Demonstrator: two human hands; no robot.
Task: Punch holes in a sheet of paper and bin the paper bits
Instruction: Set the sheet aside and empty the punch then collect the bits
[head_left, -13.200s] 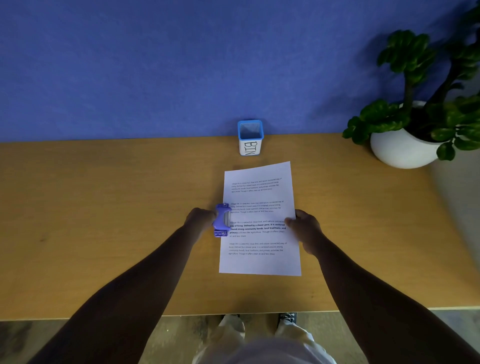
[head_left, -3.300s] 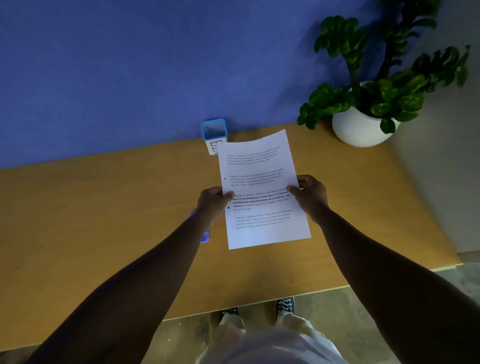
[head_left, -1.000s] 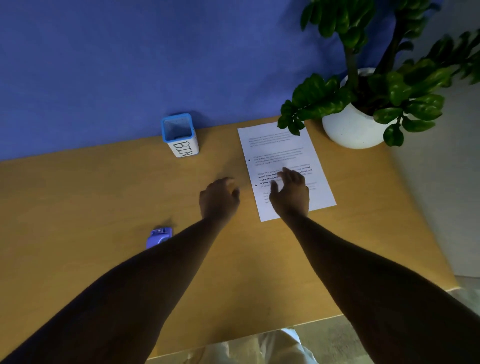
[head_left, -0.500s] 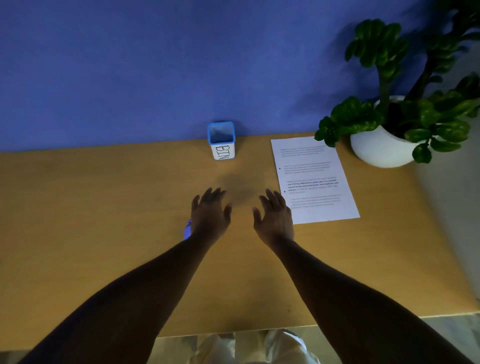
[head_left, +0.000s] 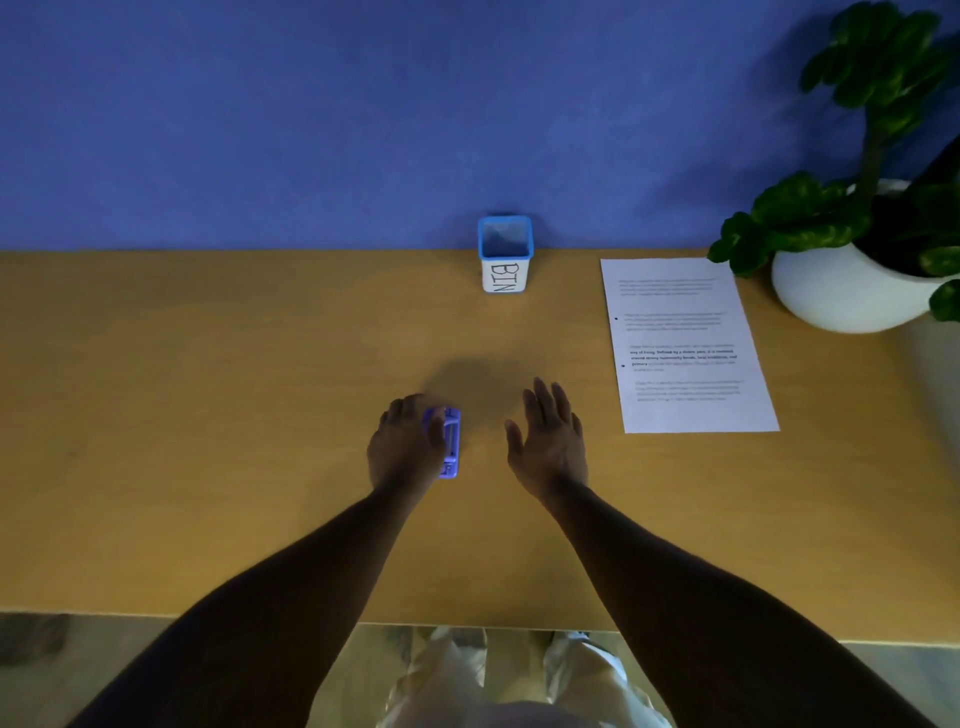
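A small purple hole punch (head_left: 451, 441) lies on the wooden desk (head_left: 208, 395) in front of me. My left hand (head_left: 408, 447) curls over its left side, fingers wrapped on it. My right hand (head_left: 548, 434) hovers just right of the punch, fingers spread, holding nothing. The printed sheet of paper (head_left: 685, 345) lies flat at the right, with two punched holes along its left margin. A small white box with a blue rim, marked BIN (head_left: 505, 254), stands at the desk's back edge against the blue wall.
A white pot with a green plant (head_left: 852, 280) stands at the back right, touching the sheet's top corner; its leaves overhang there. The desk's front edge runs just above my legs.
Over the last second the right hand left the sheet lying at the right. The left hand dropped onto the hole punch and closed on it. The camera view swung back to centre.
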